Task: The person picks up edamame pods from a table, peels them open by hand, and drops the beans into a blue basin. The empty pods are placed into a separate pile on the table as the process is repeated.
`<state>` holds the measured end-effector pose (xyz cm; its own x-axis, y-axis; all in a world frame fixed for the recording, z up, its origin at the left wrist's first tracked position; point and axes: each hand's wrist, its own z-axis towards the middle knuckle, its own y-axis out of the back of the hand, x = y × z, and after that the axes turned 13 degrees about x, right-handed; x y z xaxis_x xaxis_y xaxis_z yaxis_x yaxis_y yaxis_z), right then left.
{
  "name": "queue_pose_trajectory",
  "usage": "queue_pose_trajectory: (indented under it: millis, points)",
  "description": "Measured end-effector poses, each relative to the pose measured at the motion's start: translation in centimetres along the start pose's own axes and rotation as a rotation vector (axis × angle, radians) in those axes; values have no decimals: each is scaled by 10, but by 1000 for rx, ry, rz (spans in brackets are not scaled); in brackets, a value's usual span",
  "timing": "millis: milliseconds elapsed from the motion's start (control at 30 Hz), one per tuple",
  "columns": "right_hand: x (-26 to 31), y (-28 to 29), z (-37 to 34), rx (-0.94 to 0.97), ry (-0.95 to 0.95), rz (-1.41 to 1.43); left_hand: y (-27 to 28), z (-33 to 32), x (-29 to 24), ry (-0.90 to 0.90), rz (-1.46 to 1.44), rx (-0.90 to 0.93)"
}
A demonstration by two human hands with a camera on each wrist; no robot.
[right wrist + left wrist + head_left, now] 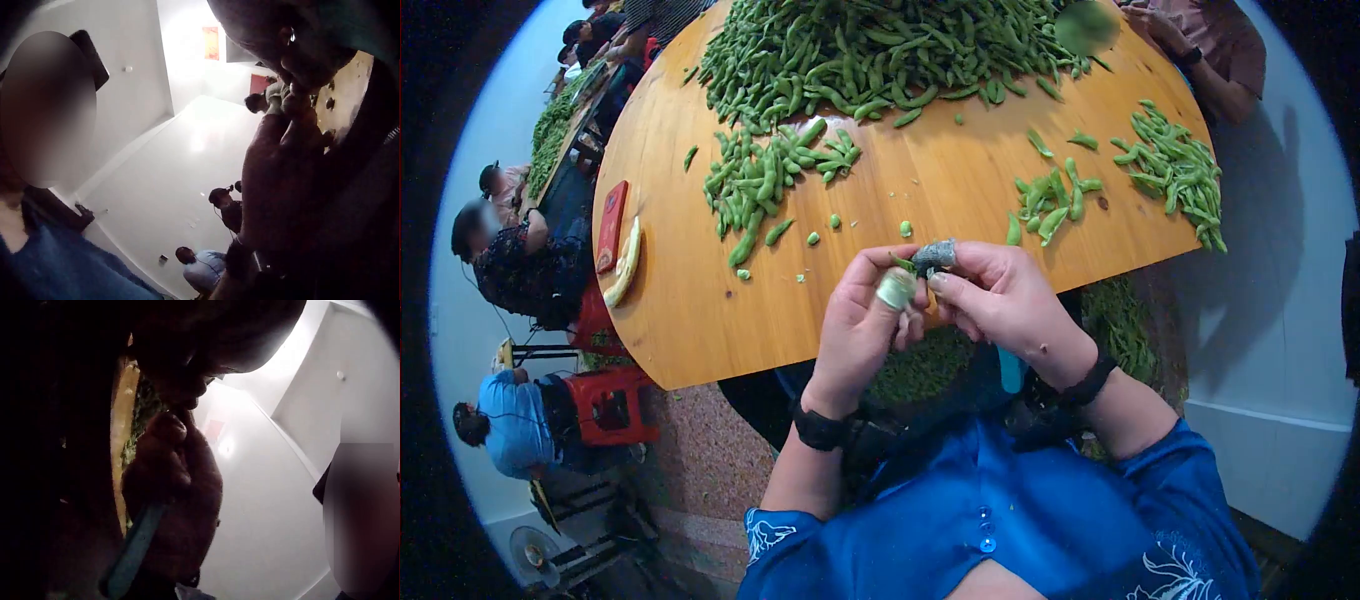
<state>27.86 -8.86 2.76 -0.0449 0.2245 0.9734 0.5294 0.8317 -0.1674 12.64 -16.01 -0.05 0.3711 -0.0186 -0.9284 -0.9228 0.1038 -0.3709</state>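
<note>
Both hands meet above the table's near edge in the head view. My left hand [865, 310], its thumb wrapped in pale green tape, pinches a green soybean pod [903, 263] mostly hidden by the fingers. Against it come the fingertips of my right hand [1005, 290], whose index finger wears grey tape [935, 255]. From under the curled right fingers a flat turquoise handle [1010, 370] sticks out; the left wrist view also shows this handle [134, 553], while its other end is hidden. A few loose beans [835, 220] lie just beyond the hands.
A large heap of pods [880, 50] covers the far side of the wooden table [940, 180]. Smaller piles lie left [750, 180] and right [1180, 170]. At the left edge are a red phone-like object [611, 225] and a pale curved peel [628, 262]. Other people sit around.
</note>
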Motion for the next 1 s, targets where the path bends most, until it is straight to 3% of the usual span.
queue_pose_trajectory:
  millis: [67,233,300,500,600,867,1000]
  points:
    - [3,-6,-2,-24,30,-40,-8,1,-5,26,155,-35]
    - [4,-5,-3,-48,-8,-66,-3,3,-1,16,81,-12]
    - [4,-10,-2,-78,64,74,-3,6,1,21,165,-94]
    - [8,-7,2,-25,43,85,-1,7,-13,128,-135,-57]
    - [-8,-9,4,-33,205,30,2,8,-12,157,-105,-11]
    - [-10,-10,-2,-70,140,-273,-1,10,-13,175,-51,-31]
    - [-15,-9,-1,-65,118,-43,2,8,-11,176,-39,-6]
